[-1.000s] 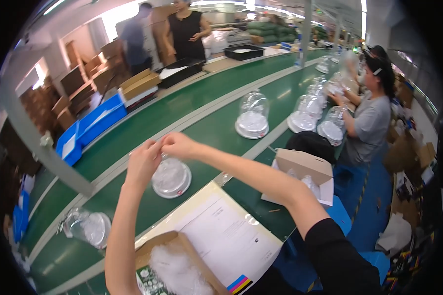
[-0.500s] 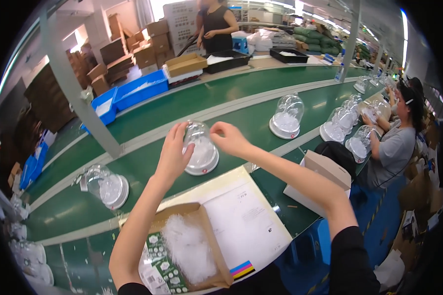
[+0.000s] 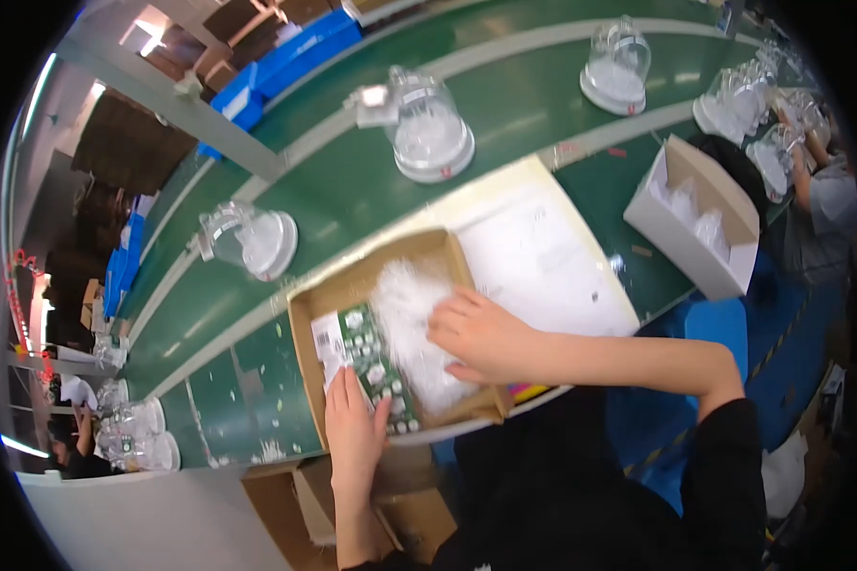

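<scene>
Three nearer clear domes (image 3: 432, 143) sit beyond one cardboard tray (image 3: 352, 274) on the worktop (image 3: 262, 381); the left hand (image 3: 354, 433) reaches inside, fingers unclenched, the right hand (image 3: 481, 338) covers one white fibre heap (image 3: 405, 319), grip unclear.

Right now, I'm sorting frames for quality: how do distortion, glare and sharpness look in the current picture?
In the head view, the grey rail bows and the corners go black; there too, a bright patch at upper left washes out, while the left hand and right hand have clear outlines and strands in the white fluff blur together.
</scene>
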Demonstrator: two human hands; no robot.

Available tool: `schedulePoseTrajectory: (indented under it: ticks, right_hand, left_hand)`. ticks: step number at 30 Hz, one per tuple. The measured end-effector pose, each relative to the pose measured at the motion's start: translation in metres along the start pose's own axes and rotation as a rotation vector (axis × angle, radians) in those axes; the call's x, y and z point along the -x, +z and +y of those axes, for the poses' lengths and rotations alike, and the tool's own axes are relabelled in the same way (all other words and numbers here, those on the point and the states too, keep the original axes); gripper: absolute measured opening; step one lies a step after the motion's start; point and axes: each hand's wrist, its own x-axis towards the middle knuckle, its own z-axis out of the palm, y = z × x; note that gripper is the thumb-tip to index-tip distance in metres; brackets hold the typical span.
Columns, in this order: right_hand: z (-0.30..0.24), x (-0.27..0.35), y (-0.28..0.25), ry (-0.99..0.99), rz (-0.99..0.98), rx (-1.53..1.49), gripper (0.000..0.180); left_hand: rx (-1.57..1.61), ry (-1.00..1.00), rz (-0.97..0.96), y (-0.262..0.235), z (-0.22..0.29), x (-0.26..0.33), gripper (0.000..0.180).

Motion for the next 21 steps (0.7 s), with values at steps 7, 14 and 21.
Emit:
schedulePoseTrajectory:
  ticks: [7,14,21]
  right_hand:
    - [0.002,0.016,0.036,0.146,0.312,-0.101,0.014]
    - [-0.001,0.023,0.043,0.140,0.414,-0.180,0.010]
    - [-0.006,0.031,0.031,0.213,0.457,-0.357,0.015]
  left_hand:
    - [0.113,0.012,0.132,0.011,-0.011,0.011,0.029]
    - [0.292,-0.057,0.151,0.010,-0.013,0.024,0.023]
    - [0.296,0.026,0.374,-0.013,-0.003,0.036,0.023]
